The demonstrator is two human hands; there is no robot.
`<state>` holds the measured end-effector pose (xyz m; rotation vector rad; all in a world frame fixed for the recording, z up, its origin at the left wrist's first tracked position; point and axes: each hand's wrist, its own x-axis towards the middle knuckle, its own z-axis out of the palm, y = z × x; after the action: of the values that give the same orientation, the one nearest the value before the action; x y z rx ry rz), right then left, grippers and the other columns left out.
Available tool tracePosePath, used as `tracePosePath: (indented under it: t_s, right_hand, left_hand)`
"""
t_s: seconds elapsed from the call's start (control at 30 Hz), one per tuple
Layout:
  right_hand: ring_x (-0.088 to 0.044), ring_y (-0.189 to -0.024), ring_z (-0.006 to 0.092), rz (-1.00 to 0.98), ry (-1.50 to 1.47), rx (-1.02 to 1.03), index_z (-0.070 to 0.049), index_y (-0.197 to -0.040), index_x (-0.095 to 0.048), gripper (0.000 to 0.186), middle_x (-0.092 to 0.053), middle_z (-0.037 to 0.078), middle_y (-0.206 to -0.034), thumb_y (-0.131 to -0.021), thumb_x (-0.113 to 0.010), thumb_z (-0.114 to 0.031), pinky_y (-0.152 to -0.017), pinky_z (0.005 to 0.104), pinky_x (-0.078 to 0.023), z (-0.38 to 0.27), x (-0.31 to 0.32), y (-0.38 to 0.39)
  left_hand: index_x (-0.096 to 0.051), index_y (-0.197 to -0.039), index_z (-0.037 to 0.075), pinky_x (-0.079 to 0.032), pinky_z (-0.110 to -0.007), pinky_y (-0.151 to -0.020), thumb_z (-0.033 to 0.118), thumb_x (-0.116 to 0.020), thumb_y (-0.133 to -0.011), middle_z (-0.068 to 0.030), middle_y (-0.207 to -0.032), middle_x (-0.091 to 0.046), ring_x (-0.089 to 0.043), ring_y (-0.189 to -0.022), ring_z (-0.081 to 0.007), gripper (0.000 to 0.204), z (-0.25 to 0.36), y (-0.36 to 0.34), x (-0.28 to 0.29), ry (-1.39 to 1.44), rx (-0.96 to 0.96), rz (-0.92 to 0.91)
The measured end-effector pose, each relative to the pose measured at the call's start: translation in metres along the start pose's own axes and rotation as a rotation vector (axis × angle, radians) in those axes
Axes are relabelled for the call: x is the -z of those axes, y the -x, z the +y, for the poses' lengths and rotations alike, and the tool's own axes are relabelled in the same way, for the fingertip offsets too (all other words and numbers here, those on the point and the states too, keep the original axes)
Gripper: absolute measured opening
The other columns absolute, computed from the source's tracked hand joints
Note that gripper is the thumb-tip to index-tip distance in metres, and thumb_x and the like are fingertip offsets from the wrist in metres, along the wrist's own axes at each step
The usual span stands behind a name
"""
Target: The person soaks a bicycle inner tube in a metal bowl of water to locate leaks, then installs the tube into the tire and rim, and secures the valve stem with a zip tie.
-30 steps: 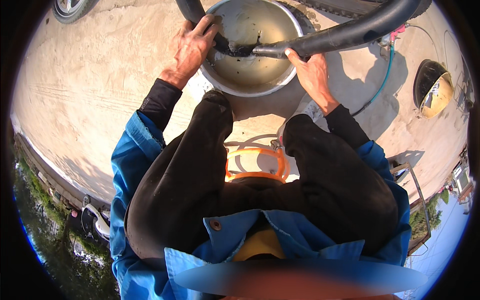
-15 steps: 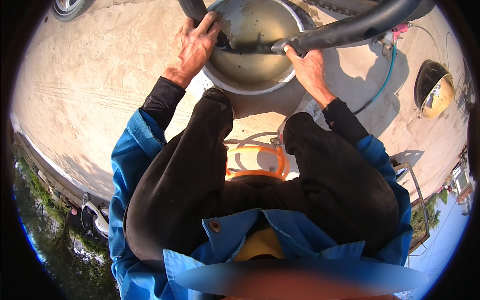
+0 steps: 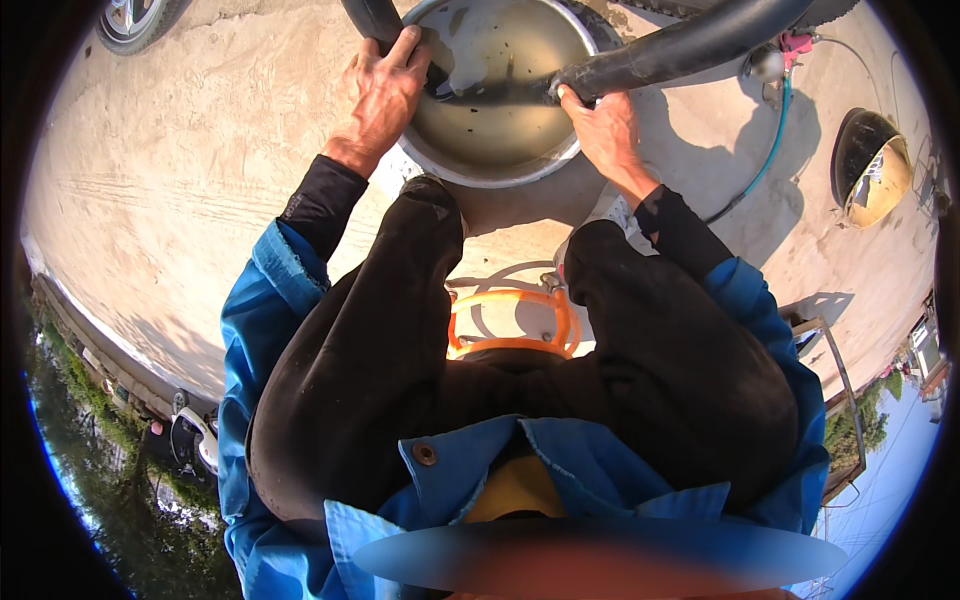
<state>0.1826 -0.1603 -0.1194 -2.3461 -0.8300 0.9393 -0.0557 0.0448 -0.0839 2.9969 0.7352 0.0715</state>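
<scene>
A black inflated inner tube [image 3: 690, 48] runs across a round metal basin [image 3: 500, 181] of murky water. Its middle stretch dips into the water between my hands, so that part is hard to make out. At the basin's left rim, my left hand [image 3: 385, 95] is closed over the tube, fingers pointing forward. My right hand [image 3: 608, 132] grips the tube at the right rim, its thumb toward the water and its other fingers partly hidden. Beyond both hands the tube rises and leaves the top of the view.
An orange stool frame [image 3: 510, 297] shows between my knees. To the right lie a teal hose [image 3: 775, 150] with a pink fitting [image 3: 797, 44] and a black and tan bowl-like shell [image 3: 872, 168]. A wheel [image 3: 135, 22] stands far left; a tyre [image 3: 660, 8] lies behind the basin.
Both hands and the tube have shifted slightly left and forward in the view, and the basin appears shifted the same way. The tube's part between my hands looks a little deeper under water.
</scene>
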Motion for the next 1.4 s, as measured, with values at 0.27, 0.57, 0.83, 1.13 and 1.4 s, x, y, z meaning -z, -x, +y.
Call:
tracePosePath:
  t_s: [0.27,0.57,0.83,1.13,1.4]
  right_hand:
    - [-0.067,-0.117,0.0395,0.058,-0.008,0.021,-0.004,-0.126,-0.066,0.054,-0.069,0.02,-0.126,-0.089,-0.079,-0.041,-0.1,0.0502,-0.052,-0.004,-0.002,0.004]
    - [-0.067,-0.117,0.0396,0.045,-0.049,0.022,-0.004,-0.126,-0.066,0.052,-0.068,0.021,-0.125,-0.089,-0.08,-0.038,-0.1,0.0502,-0.052,-0.006,-0.001,0.005]
    - [-0.068,-0.114,0.0413,0.078,-0.061,0.07,-0.003,-0.129,-0.061,0.057,-0.066,0.021,-0.125,-0.088,-0.082,-0.036,-0.097,0.0516,-0.053,-0.001,-0.005,0.006]
    - [-0.049,-0.131,0.042,0.112,-0.214,0.129,-0.001,-0.143,-0.051,0.074,-0.047,0.023,-0.141,-0.084,-0.084,-0.03,-0.113,0.0504,-0.042,-0.007,0.022,0.02]
    - [-0.065,-0.113,0.0223,0.146,-0.975,0.036,-0.003,-0.148,-0.044,0.059,-0.06,0.009,-0.131,-0.099,-0.075,-0.015,-0.102,0.0375,-0.054,0.006,0.073,0.037]
  left_hand:
    - [-0.073,-0.112,0.012,-0.059,-0.043,-0.081,0.011,-0.07,-0.087,-0.0002,-0.131,-0.062,-0.063,-0.094,-0.0287,0.025,0.002,-0.002,-0.003,-0.01,0.009,0.011]
    - [-0.073,-0.12,0.012,-0.06,-0.042,-0.083,0.013,-0.081,-0.081,-0.001,-0.139,-0.061,-0.063,-0.1,-0.0302,0.04,0.002,0.0,-0.003,-0.034,0.025,-0.046]
    - [-0.073,-0.112,0.013,-0.059,-0.043,-0.08,0.011,-0.07,-0.086,0.0007,-0.133,-0.062,-0.062,-0.094,-0.0295,0.026,0.002,0.0,-0.004,0.008,0.015,0.028]
    - [-0.07,-0.122,0.009,-0.058,-0.045,-0.082,0.01,-0.079,-0.08,-0.0046,-0.143,-0.059,-0.062,-0.098,-0.0336,0.043,0.006,-0.004,0.037,0.147,0.139,-0.155]
    - [-0.064,-0.129,0.009,-0.062,-0.039,-0.076,0.018,-0.084,-0.083,-0.0063,-0.147,-0.057,-0.071,-0.092,-0.0292,0.051,-0.012,-0.011,0.08,0.319,0.134,0.035]
